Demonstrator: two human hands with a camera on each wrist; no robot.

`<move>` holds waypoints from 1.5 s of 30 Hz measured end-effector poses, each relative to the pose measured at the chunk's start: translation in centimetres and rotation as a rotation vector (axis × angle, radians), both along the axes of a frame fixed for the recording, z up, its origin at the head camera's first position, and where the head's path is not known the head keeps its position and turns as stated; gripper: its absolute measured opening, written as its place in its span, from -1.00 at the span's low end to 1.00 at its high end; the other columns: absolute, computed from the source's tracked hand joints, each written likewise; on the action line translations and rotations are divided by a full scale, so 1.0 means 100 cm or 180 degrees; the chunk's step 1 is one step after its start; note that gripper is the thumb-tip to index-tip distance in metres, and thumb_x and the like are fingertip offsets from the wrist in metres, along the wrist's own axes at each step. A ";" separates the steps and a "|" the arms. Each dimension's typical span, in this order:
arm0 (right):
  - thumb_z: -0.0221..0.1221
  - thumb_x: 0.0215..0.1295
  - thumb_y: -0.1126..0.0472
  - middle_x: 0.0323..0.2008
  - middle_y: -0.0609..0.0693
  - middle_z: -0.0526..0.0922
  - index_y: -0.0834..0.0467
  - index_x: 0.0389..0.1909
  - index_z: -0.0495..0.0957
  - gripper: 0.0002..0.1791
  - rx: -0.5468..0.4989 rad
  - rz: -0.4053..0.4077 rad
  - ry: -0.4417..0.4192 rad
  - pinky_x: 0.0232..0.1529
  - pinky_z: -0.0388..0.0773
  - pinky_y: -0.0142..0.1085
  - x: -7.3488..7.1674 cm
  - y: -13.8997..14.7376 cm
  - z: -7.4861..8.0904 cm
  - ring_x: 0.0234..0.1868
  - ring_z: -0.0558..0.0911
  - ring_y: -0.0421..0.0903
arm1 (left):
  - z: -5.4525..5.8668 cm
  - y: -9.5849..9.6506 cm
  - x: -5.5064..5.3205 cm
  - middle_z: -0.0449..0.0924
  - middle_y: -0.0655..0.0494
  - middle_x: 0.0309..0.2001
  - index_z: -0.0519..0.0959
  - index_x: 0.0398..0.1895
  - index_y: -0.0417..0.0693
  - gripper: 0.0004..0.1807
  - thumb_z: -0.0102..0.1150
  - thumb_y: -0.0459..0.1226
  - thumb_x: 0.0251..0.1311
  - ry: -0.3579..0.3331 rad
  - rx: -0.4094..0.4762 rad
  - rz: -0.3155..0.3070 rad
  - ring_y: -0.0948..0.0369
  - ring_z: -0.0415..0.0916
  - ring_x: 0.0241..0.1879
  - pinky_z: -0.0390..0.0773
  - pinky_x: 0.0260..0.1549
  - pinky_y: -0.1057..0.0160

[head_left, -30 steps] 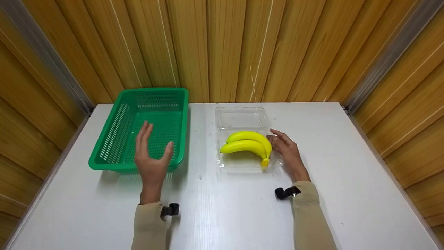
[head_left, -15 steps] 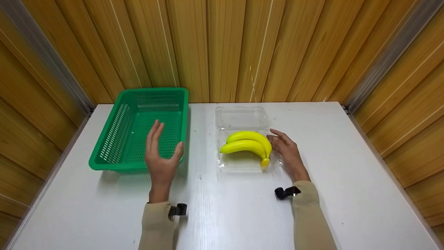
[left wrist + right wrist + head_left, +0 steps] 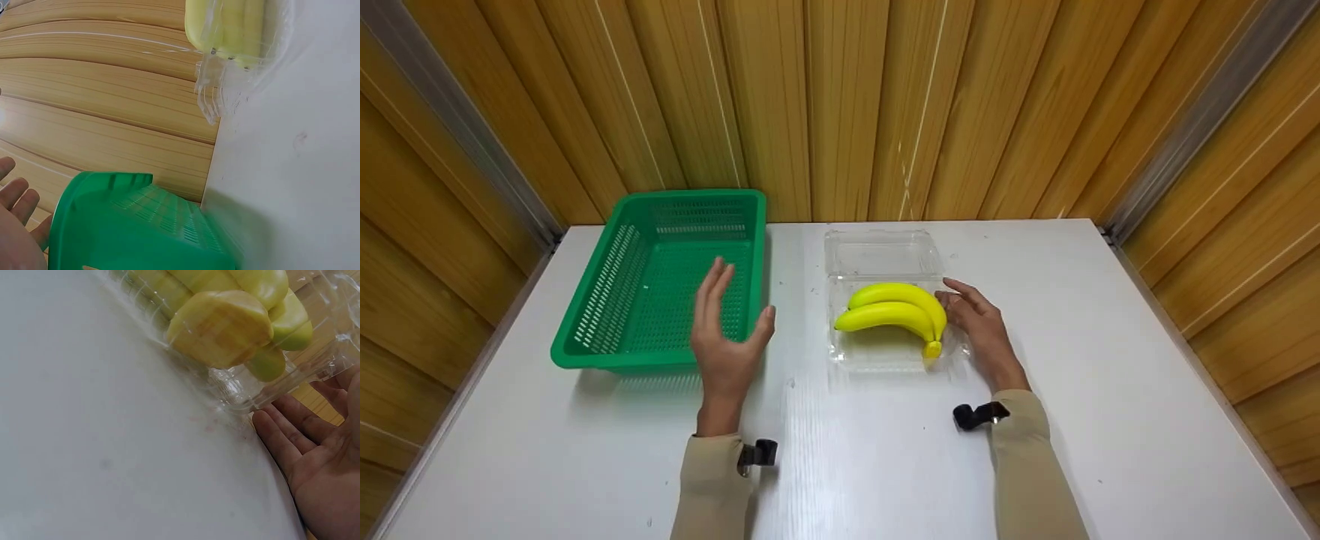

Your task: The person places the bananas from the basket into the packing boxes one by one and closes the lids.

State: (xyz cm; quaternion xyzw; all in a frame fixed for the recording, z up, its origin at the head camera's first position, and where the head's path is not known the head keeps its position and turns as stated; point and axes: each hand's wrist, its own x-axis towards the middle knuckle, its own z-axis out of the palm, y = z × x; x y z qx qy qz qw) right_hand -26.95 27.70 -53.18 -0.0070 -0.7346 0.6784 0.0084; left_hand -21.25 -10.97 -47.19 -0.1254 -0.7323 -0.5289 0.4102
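Note:
A bunch of yellow bananas (image 3: 892, 316) lies in the base of a clear plastic clamshell box (image 3: 870, 363), whose lid (image 3: 883, 255) is folded back toward the wall. My right hand (image 3: 981, 330) is at the box's right side, holding nothing. In the right wrist view, the straight fingertips (image 3: 267, 424) touch or nearly touch the box's lower edge. My left hand (image 3: 726, 360) hovers over the front right corner of a green plastic basket (image 3: 561, 352), its fingers and thumb spread with nothing between them. Only part of that hand (image 3: 17, 225) shows in the left wrist view.
The basket stands left of the box on a white table (image 3: 847, 465), with a strip of tabletop between them. A wood-patterned panel wall (image 3: 840, 112) rises behind the table's far edge, and more panels flank both sides.
My left hand has moved right, from over the middle of the basket's front to its right corner, still spread. The right hand, bananas and box have stayed in place.

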 end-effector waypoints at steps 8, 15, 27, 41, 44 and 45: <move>0.07 0.68 0.04 0.39 0.14 0.57 0.07 0.54 0.43 -0.48 -0.0021 -0.0018 -0.0034 0.41 0.38 -0.10 -0.001 0.001 0.000 0.27 0.61 0.01 | 0.000 0.012 -0.002 0.37 -0.17 0.51 0.49 0.43 -0.30 -0.25 0.49 -0.27 0.16 -0.0052 -0.0019 -0.0053 -0.08 0.25 0.53 0.32 0.42 -0.23; 0.07 0.69 0.05 0.42 0.13 0.54 0.05 0.57 0.40 -0.47 -0.0067 -0.0048 -0.0110 0.42 0.38 -0.15 -0.001 0.001 0.001 0.29 0.60 -0.02 | 0.003 0.027 -0.003 0.38 -0.15 0.51 0.50 0.43 -0.28 -0.25 0.47 -0.22 0.17 -0.0146 -0.0032 -0.0137 -0.10 0.26 0.52 0.28 0.44 -0.25; 0.09 0.68 0.05 0.37 0.14 0.58 0.08 0.53 0.44 -0.49 -0.0034 -0.0022 -0.0021 0.45 0.36 -0.11 -0.002 0.000 0.001 0.32 0.59 0.01 | 0.007 0.047 -0.005 0.39 -0.13 0.51 0.50 0.44 -0.26 -0.28 0.43 -0.20 0.22 -0.0167 0.0022 -0.0292 -0.07 0.30 0.50 0.31 0.43 -0.21; 0.11 0.66 0.03 0.33 0.07 0.62 0.01 0.51 0.48 -0.51 -0.0033 -0.0090 -0.0091 0.45 0.34 -0.11 -0.002 -0.002 -0.003 0.31 0.59 0.00 | 0.007 0.068 -0.009 0.40 -0.08 0.51 0.50 0.45 -0.23 -0.30 0.40 -0.17 0.26 -0.0288 0.0102 -0.0462 -0.02 0.29 0.52 0.29 0.45 -0.17; 0.11 0.66 0.02 0.33 0.07 0.62 0.00 0.50 0.48 -0.51 -0.0019 -0.0086 -0.0092 0.46 0.34 -0.11 -0.002 -0.001 -0.002 0.32 0.59 -0.01 | 0.004 0.072 -0.010 0.40 -0.08 0.51 0.49 0.46 -0.23 -0.30 0.39 -0.15 0.28 -0.0370 0.0092 -0.0499 -0.02 0.30 0.51 0.31 0.44 -0.16; 0.11 0.66 0.02 0.33 0.07 0.62 0.00 0.50 0.48 -0.51 -0.0018 -0.0088 -0.0093 0.46 0.34 -0.11 -0.002 -0.001 -0.002 0.32 0.58 0.00 | 0.003 0.074 -0.010 0.40 -0.08 0.51 0.49 0.46 -0.24 -0.30 0.38 -0.16 0.28 -0.0393 0.0099 -0.0532 -0.02 0.30 0.51 0.31 0.44 -0.16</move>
